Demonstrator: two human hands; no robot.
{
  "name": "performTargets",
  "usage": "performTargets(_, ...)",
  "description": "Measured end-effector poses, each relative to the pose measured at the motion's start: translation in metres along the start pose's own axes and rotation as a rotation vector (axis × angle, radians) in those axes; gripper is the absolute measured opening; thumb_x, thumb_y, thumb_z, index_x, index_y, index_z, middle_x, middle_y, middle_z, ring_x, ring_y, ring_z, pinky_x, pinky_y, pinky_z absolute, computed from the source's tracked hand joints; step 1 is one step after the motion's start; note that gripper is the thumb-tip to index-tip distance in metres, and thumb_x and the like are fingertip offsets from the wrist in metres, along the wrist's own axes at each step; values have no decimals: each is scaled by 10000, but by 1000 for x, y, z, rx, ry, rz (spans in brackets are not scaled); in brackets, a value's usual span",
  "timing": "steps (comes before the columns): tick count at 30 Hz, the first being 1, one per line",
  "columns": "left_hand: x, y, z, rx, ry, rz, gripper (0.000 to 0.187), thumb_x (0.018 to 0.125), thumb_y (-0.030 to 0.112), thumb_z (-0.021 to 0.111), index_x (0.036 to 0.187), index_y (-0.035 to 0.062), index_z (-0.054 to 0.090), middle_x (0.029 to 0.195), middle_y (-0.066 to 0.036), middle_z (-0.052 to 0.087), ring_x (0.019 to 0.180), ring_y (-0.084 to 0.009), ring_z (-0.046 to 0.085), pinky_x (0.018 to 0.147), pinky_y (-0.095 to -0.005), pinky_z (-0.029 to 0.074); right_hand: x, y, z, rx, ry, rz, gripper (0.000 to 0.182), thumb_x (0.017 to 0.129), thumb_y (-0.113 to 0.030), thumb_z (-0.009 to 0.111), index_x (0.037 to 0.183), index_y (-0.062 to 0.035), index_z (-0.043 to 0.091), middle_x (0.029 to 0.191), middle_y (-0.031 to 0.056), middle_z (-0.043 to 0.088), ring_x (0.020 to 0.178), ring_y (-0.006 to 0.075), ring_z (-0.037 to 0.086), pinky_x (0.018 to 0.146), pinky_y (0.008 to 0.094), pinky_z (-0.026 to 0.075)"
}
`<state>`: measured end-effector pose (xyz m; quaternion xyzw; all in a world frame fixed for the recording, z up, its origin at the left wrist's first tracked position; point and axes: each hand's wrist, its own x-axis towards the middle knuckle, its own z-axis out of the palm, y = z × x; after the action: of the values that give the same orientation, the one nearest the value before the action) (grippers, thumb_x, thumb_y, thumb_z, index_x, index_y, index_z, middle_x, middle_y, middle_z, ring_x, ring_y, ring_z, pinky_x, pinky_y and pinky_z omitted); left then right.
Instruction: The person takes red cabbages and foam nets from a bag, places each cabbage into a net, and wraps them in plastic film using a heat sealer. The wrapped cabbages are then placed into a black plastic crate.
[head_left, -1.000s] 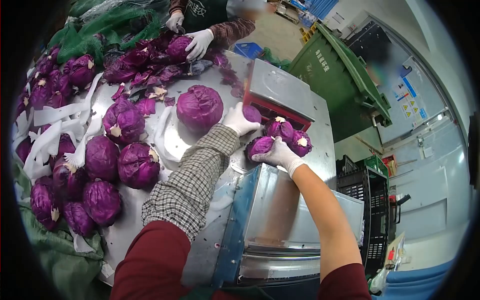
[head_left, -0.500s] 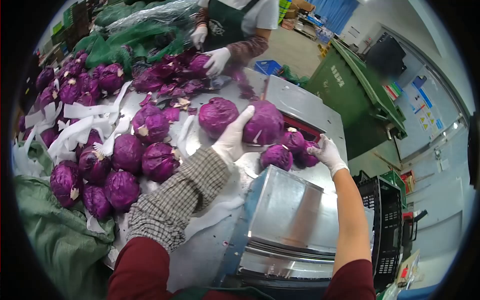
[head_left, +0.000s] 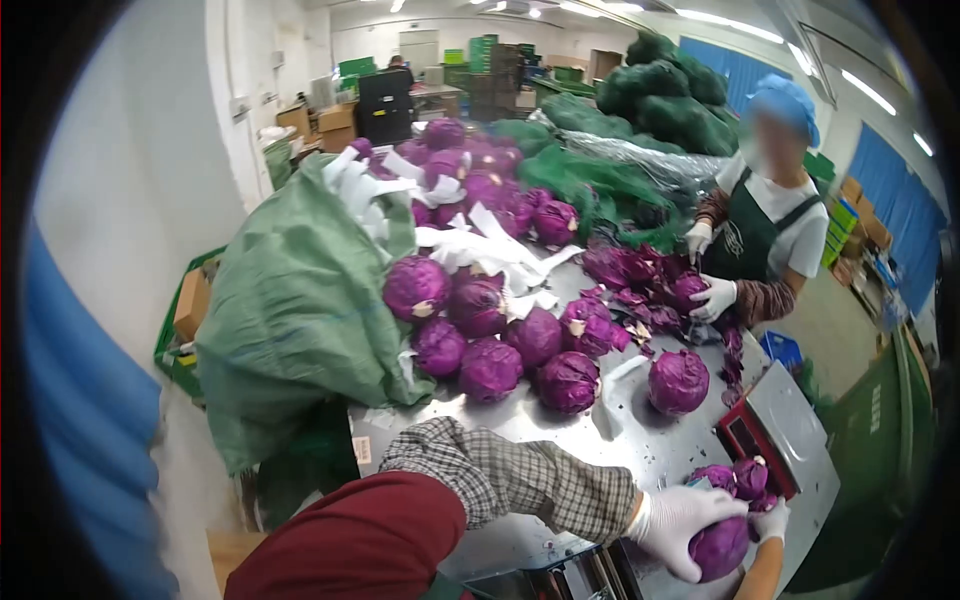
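At the lower right, my left hand (head_left: 692,528), in a white glove, is wrapped round a red cabbage (head_left: 718,552). My right hand (head_left: 770,522), also gloved, presses against the cabbage's right side; its fingers are partly hidden. Just beyond my hands lie several smaller red cabbages (head_left: 750,478), beside a scale (head_left: 785,425) with a metal top and red front. A single red cabbage (head_left: 679,382) sits on the metal table (head_left: 450,412) further off. More whole cabbages (head_left: 490,369) are grouped to its left.
A green sack (head_left: 300,320) stands at the table's left edge. White foam strips (head_left: 500,255) lie over the piled cabbages. Across the table, a co-worker (head_left: 765,215) handles a cabbage among loose purple leaves (head_left: 640,275). A green bin (head_left: 880,430) stands at right.
My view has swung left and up. The cabbage in my left hand has come away from the other large one, toward my right hand, which now touches it.
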<state>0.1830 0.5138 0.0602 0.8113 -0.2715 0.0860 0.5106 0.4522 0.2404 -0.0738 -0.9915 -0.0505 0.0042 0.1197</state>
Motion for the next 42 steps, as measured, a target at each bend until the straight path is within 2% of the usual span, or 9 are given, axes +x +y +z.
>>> performTargets(10, -1, 10, 21, 406, -313, 2, 1104, 451, 327, 809, 1345, 21, 238, 1239, -220, 399, 1141, -353, 437, 944, -383, 376, -207, -56, -188, 778, -325, -531, 534, 751, -194, 696, 1187, 17, 474, 1025, 104, 581, 818, 164, 576, 737, 285, 477)
performTargets(15, 12, 41, 18, 483, -547, -240, 1284, 449, 331, 830, 1408, 69, 18, 1267, -256, 382, 1180, -362, 410, 970, -380, 348, -302, -57, -191, 502, -508, -522, 767, 649, -102, 775, 1302, -32, 379, 1110, 132, 530, 977, 195, 535, 865, 308, 429)
performTargets(19, 14, 40, 25, 602, -530, -294, 1297, 456, 299, 845, 1405, 58, -6, 1317, -273, 341, 1190, -375, 404, 964, -386, 354, -297, -30, -168, 140, -202, -736, 1051, 472, -399, 842, 1271, 56, 332, 1132, 181, 477, 1016, 243, 516, 857, 329, 435)
performTargets(20, 12, 49, 24, 666, -528, -346, 1294, 457, 282, 847, 1403, 52, -4, 1308, -272, 358, 1188, -370, 410, 954, -381, 365, -319, -74, -207, 232, -477, -421, 1033, 519, -363, 832, 1304, 58, 308, 1198, 210, 447, 1113, 260, 465, 920, 338, 391)
performTargets(22, 18, 50, 30, 675, -597, -368, 1264, 462, 244, 846, 1399, 41, 23, 1271, -262, 410, 1156, -366, 446, 932, -369, 386, -277, -37, -167, 309, -102, -759, 906, 627, -397, 758, 1290, 54, 335, 1260, 272, 417, 1218, 354, 373, 983, 399, 324)
performTargets(26, 9, 38, 38, 598, -383, -216, 1048, 486, 202, 815, 1324, 8, 216, 1077, -231, 544, 1019, -354, 542, 837, -399, 446, -269, -102, -148, 681, -281, -698, 685, 773, -294, 650, 1291, 41, 353, 1299, 237, 400, 1234, 328, 364, 1024, 365, 279)
performTargets(31, -51, 36, 7, 666, -33, -83, 238, 750, 169, 543, 956, 50, 557, 839, -157, 605, 826, -328, 597, 704, -408, 479, -270, -119, -141, 355, -138, -663, 670, 764, -267, 665, 1283, 36, 371, 1285, 232, 420, 1220, 312, 390, 1018, 352, 297)
performTargets(39, -216, -9, -220, 953, 662, -238, 317, 733, 223, 578, 988, 36, 579, 830, -172, 570, 740, -331, 574, 693, -395, 484, -282, -159, -149, 162, -92, -448, 711, 727, -346, 690, 1255, 41, 412, 1226, 239, 471, 1162, 340, 445, 987, 367, 339)
performTargets(42, -257, -41, -303, 1141, 681, -643, 484, 712, 313, 628, 1143, 107, 549, 1075, -165, 509, 1045, -343, 455, 946, -449, 319, -282, -168, -148, 104, -48, -334, 774, 707, -382, 703, 1264, 57, 391, 1243, 247, 453, 1173, 347, 430, 994, 374, 334)
